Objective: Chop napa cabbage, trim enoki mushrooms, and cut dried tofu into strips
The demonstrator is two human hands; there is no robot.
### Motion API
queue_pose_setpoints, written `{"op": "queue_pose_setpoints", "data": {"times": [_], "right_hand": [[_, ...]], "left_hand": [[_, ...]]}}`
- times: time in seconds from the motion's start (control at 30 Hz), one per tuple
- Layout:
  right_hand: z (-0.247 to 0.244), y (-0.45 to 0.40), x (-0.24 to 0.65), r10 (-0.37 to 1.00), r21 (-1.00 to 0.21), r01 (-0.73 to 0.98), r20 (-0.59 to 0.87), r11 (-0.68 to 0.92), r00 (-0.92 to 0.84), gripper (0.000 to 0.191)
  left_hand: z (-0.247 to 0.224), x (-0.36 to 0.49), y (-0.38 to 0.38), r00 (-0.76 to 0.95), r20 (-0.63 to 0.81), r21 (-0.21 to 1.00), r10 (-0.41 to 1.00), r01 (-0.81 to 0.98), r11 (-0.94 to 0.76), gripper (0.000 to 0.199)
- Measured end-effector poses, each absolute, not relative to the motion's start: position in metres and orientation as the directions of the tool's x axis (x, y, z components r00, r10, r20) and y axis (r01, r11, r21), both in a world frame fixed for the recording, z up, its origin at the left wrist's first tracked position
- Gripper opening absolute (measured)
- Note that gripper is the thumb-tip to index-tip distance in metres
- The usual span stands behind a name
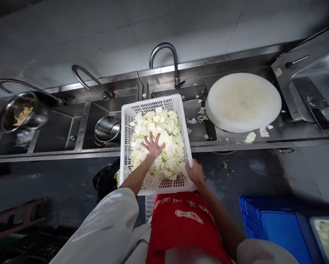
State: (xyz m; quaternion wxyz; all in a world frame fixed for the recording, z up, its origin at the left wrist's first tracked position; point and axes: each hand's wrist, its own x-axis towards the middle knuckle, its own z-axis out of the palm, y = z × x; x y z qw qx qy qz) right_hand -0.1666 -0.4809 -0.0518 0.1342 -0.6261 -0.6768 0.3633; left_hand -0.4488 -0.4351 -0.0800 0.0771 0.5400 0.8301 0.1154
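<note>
- Single head view, from above the red apron (181, 233), facing forward and down
- Basket (124, 143) close and central
- Sinks (55, 132) and wall (197, 25) farther off

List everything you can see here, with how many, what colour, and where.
Basket: one, white, centre
Cabbage pieces: many, pale green, in basket, around sinks
Round board: one, white, right counter
Cleaver: one, dark, far right
Taps: at least three, silver, along wall
Sink basins: at least four, steel, along counter
Pots: two, silver, left side
Bag: one, black, floor, left of basket
Crates: several, blue, lower right
Tray: one, pale, lower-right edge
Apron: one, red, bottom centre
Left hand: one, bare, on cabbage
Right hand: one, bare, gripping basket's near-right corner
</note>
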Motion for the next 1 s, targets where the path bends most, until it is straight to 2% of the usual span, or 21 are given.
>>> {"op": "queue_pose_setpoints", "data": {"times": [0.1, 0.27, 0.33, 0.43, 0.47, 0.53, 0.63, 0.7, 0.73, 0.8, 0.87, 0.93, 1.0], "right_hand": [[-0.047, -0.478, -0.169, 0.943, -0.615, 0.787, -0.29, -0.052, -0.165, 0.016], [-0.031, -0.472, -0.175, 0.943, -0.585, 0.81, -0.284, -0.03, -0.171, 0.016], [-0.025, -0.476, -0.172, 0.941, -0.566, 0.823, -0.3, -0.043, -0.157, 0.019], [-0.027, -0.501, -0.16, 0.927, -0.544, 0.829, -0.363, -0.129, -0.094, 0.022], [-0.03, -0.514, -0.155, 0.92, -0.562, 0.809, -0.385, -0.172, -0.071, 0.022], [-0.041, -0.543, -0.149, 0.894, -0.654, 0.698, -0.446, -0.293, -0.042, 0.028], [-0.056, -0.582, -0.153, 0.823, -0.793, 0.3, -0.567, -0.531, -0.042, 0.048], [-0.062, -0.595, -0.161, 0.803, -0.802, 0.021, -0.596, -0.596, 0.01, 0.054], [-0.063, -0.596, -0.164, 0.804, -0.806, -0.065, -0.591, -0.588, 0.056, 0.055], [-0.062, -0.589, -0.164, 0.819, -0.83, -0.115, -0.557, -0.546, 0.135, 0.056], [-0.058, -0.571, -0.153, 0.843, -0.858, -0.064, -0.512, -0.509, 0.163, 0.056], [-0.052, -0.549, -0.138, 0.866, -0.885, 0.005, -0.455, -0.466, 0.21, 0.055], [-0.048, -0.532, -0.13, 0.858, -0.909, 0.011, -0.388, -0.416, 0.336, 0.053]], "left_hand": [[-0.085, -0.446, -0.428, -0.416, -0.021, 0.291, 0.909, 0.867, 0.403, 0.077], [-0.063, -0.453, -0.422, -0.357, -0.174, 0.367, 0.918, 0.841, 0.397, 0.082], [-0.044, -0.46, -0.421, -0.305, -0.27, 0.387, 0.913, 0.834, 0.393, 0.089], [-0.016, -0.481, -0.422, -0.243, -0.38, 0.403, 0.893, 0.825, 0.396, 0.11], [-0.007, -0.492, -0.423, -0.22, -0.364, 0.424, 0.905, 0.826, 0.371, 0.114], [0.006, -0.519, -0.422, -0.165, -0.223, 0.475, 0.961, 0.842, 0.255, 0.11], [0.021, -0.574, -0.416, -0.157, 0.077, 0.457, 0.985, 0.883, 0.105, 0.081], [0.029, -0.613, -0.405, -0.261, 0.198, 0.386, 0.945, 0.907, 0.169, 0.07], [0.034, -0.631, -0.398, -0.32, 0.228, 0.353, 0.919, 0.907, 0.229, 0.069], [0.042, -0.663, -0.379, -0.393, 0.231, 0.299, 0.89, 0.899, 0.319, 0.071], [0.049, -0.685, -0.358, -0.403, 0.204, 0.263, 0.892, 0.9, 0.347, 0.071], [0.057, -0.697, -0.341, -0.406, 0.129, 0.244, 0.905, 0.897, 0.368, 0.071], [0.063, -0.7, -0.333, -0.396, 0.046, 0.242, 0.917, 0.895, 0.375, 0.07]]}}
